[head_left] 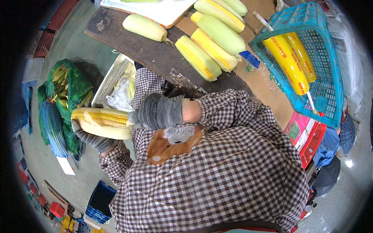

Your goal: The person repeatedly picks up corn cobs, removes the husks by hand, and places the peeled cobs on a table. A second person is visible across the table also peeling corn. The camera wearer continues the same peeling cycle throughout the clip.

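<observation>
An ear of corn point(105, 123) lies sideways across my hands, with yellow kernels bare along its top edge and pale husk over the rest. Grey-gloved, my left hand point(87, 134) wraps round its left end from below. At the opposite end my right hand point(157, 111), in a grey ribbed glove, closes on the base of the ear; most of its fingers are hidden. Beyond my arms, on the dark table point(116, 35), lie several partly husked ears of corn point(198, 58), and one pale ear point(144, 28) sits apart near a white tray point(151, 9).
At the right a blue plastic basket point(330, 62) holds yellow rolls point(285, 64) of wrap. A white crate point(110, 79) with clear plastic and husks stands below the table's left side. Green mesh sacks point(64, 83) of husks are on the floor at left, near stacked dark blue crates point(100, 202).
</observation>
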The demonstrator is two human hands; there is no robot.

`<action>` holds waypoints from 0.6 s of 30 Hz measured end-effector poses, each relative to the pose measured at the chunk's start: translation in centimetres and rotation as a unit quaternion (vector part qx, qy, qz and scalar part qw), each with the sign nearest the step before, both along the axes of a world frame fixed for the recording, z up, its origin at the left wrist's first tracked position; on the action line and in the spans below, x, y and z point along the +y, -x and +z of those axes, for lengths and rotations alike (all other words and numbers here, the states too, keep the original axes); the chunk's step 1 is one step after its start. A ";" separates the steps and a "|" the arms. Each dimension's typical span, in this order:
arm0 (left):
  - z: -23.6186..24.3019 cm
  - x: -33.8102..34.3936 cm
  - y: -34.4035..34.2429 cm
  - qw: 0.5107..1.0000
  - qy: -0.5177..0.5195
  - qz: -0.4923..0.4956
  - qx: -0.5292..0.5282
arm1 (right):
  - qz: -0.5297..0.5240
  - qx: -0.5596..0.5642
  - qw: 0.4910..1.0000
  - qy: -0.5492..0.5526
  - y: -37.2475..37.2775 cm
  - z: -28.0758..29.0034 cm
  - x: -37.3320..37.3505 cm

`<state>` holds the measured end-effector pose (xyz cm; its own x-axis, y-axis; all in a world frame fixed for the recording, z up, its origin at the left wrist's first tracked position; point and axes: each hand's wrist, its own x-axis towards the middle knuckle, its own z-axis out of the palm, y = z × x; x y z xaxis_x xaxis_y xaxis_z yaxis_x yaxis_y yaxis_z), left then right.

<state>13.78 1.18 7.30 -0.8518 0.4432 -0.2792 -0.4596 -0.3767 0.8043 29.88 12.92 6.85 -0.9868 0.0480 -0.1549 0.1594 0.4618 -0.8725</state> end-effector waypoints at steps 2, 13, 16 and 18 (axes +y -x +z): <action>-0.5 -1.1 0.3 0.998 -0.034 -0.033 -0.040 | -0.060 0.263 0.963 0.007 0.2 0.8 -0.3; -3.1 -5.1 18.6 0.920 -0.317 0.068 -0.218 | -0.152 0.448 0.865 -0.168 -2.8 0.8 0.9; -3.1 -4.7 13.7 0.991 -0.121 0.057 -0.028 | -0.129 0.214 0.968 0.025 3.8 -2.8 2.8; -2.6 -3.1 8.8 0.995 -0.064 0.071 0.018 | -0.151 0.288 0.818 -0.475 5.6 -4.4 4.7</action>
